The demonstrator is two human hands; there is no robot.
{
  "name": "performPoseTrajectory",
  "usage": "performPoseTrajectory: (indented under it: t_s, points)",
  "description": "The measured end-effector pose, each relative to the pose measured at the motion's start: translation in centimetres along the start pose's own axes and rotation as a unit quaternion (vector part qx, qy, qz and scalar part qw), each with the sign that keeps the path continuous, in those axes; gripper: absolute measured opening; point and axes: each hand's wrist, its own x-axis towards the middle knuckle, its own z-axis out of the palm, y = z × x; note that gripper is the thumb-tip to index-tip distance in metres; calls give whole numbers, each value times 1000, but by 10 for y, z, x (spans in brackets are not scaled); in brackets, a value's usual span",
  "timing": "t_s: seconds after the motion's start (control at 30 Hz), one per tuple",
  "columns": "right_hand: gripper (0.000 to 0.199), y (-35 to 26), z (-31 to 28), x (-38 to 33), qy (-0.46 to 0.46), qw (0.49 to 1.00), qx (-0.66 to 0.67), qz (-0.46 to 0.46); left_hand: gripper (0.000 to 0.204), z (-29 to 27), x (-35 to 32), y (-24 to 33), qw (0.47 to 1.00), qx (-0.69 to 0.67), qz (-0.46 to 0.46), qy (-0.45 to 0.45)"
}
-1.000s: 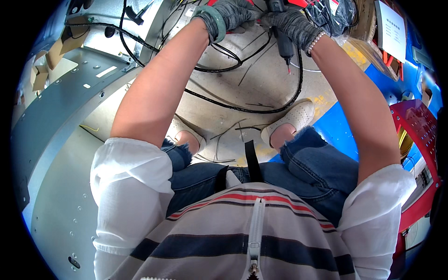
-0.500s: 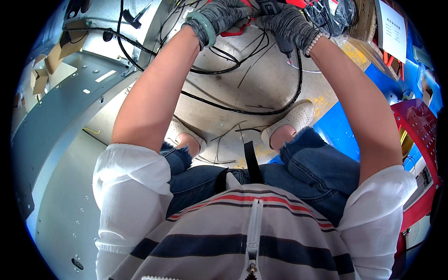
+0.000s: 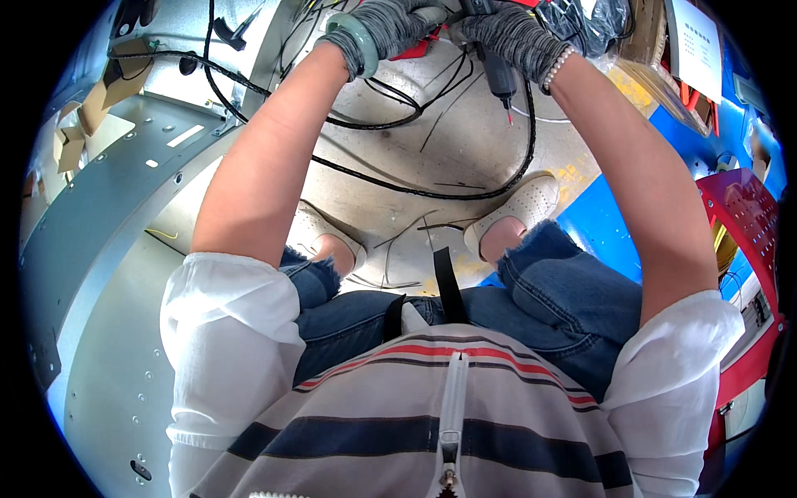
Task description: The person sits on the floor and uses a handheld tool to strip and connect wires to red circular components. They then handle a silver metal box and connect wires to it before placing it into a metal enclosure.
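Observation:
At the top edge, my left hand (image 3: 388,31), in a grey knit glove, has its fingers curled. A red piece (image 3: 413,50) shows beneath them, but whether they hold it is hidden. Close beside it, my gloved right hand (image 3: 513,40) is closed on a dark cylindrical tool (image 3: 498,75). The tool's narrow end, tipped in red, points down toward the floor. Its upper part runs out between the two hands, partly covered. A black cable (image 3: 415,187) loops across the floor below both hands, passing close by the tool.
A grey metal panel (image 3: 100,195) curves along the left, with a black-handled piece (image 3: 237,31) beyond it. Cardboard (image 3: 108,79) lies far left. Wire offcuts (image 3: 407,232) lie between my shoes. At right are a dark plastic bag (image 3: 594,29) and a red perforated frame (image 3: 741,212).
Both hands have shifted slightly upward in view. The tool's narrow end has come lower and shows more clearly. Less of the red piece under the left hand is visible.

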Motion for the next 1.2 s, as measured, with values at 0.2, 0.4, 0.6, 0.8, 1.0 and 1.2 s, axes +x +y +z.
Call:
performPoseTrajectory:
  t_s: [0.2,0.4,0.6,0.8,1.0,1.2]
  points:
    - [8,0,2,1,-2,1000,16,-7,5,-4,-2,1,989,-123,-71,-48]
    - [22,24,-8,18,27,864,-377,-333,10,-9,5,4,994,-34,-65,-80]
    - [27,-16,-2,-2,2,923,-327,-200,9,-6,2,5,990,-62,-120,-39]
    - [27,-17,6,17,7,925,-285,-252,7,-1,12,-14,992,-44,-116,1]
    - [28,-12,7,19,31,955,-236,-179,9,6,15,-24,993,43,-103,48]
    - [31,-9,6,25,42,943,-284,-167,10,11,11,-16,986,75,-138,59]
